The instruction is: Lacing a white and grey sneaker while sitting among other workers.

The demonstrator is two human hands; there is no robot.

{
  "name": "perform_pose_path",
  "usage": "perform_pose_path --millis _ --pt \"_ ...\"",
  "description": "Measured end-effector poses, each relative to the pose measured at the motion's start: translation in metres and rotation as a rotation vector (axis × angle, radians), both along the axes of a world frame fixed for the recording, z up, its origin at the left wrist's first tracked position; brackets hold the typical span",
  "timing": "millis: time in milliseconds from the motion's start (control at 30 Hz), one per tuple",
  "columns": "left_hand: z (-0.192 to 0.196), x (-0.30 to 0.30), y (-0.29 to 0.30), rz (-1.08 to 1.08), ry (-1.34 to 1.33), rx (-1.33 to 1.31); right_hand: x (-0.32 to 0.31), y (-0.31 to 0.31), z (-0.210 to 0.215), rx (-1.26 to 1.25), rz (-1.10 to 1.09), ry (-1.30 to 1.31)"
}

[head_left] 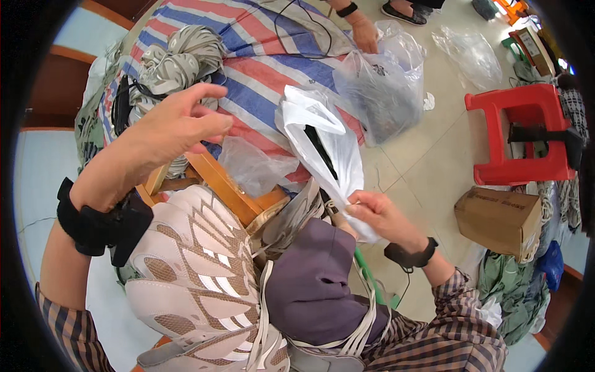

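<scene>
My left hand (186, 121) is raised with its fingers apart and nothing in them. Under that forearm, a stack of pale pink shoe uppers (204, 273) with brown mesh and white stripes lies against my lap. My right hand (385, 218) is closed on the gathered edge of a white plastic bag (316, 115), right above my knee in purple trousers (310, 279). Something black (319, 146) shows through the opening of the bag; its kind is hidden. Pale laces (365, 325) trail across my thigh.
A striped tarp (254, 77) carries a bundle of grey shoe uppers (186, 59). Another person's hand (364, 34) touches a clear plastic bag (387, 93) of dark things. To the right stand a red stool (520, 173) and a cardboard box (496, 217). A wooden stool (217, 177) is in front of me.
</scene>
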State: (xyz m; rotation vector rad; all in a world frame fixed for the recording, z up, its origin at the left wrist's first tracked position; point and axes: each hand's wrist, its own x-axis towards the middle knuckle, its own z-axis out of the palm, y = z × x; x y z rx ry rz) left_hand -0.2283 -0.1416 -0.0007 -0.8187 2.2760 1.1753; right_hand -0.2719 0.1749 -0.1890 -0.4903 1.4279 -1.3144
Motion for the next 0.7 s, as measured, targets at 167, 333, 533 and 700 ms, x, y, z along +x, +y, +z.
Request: perform_pose_path --millis 167,333,533,700 --pt "-0.045 -0.038 0.039 -0.322 0.114 -0.277 0.022 -0.016 -0.003 -0.113 0.014 0.016" --pt "-0.13 -0.044 0.065 -0.546 0.42 -0.484 0.025 -0.011 -0.01 -0.142 0.031 0.229" --pt "-0.178 -0.05 0.049 -0.674 0.052 -0.542 0.011 0.018 -0.014 -0.152 -0.038 0.243" --pt "-0.151 -0.061 0.038 -0.111 0.21 -0.096 0.001 0.042 -0.011 0.022 -0.208 0.147"
